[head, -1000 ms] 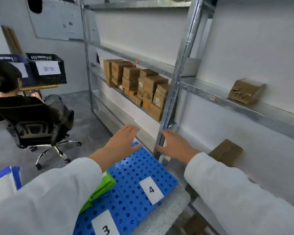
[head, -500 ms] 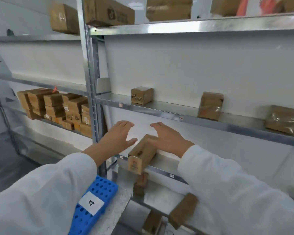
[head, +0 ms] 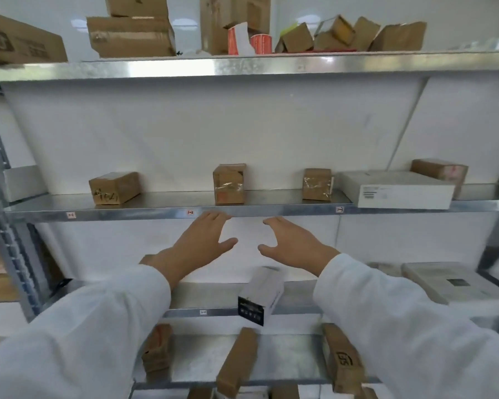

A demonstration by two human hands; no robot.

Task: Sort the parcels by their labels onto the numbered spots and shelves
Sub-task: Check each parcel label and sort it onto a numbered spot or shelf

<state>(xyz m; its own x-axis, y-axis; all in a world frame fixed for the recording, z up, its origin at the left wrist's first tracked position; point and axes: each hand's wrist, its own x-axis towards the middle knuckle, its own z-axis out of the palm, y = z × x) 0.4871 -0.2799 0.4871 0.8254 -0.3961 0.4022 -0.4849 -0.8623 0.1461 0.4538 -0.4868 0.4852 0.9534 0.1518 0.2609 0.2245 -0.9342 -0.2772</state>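
Cardboard parcels sat spaced along the labelled steel shelf, while left hand and right hand hovered below, fingers spread, empty.

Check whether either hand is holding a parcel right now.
No, the left hand and right hand are both open and empty, raised below the shelf.
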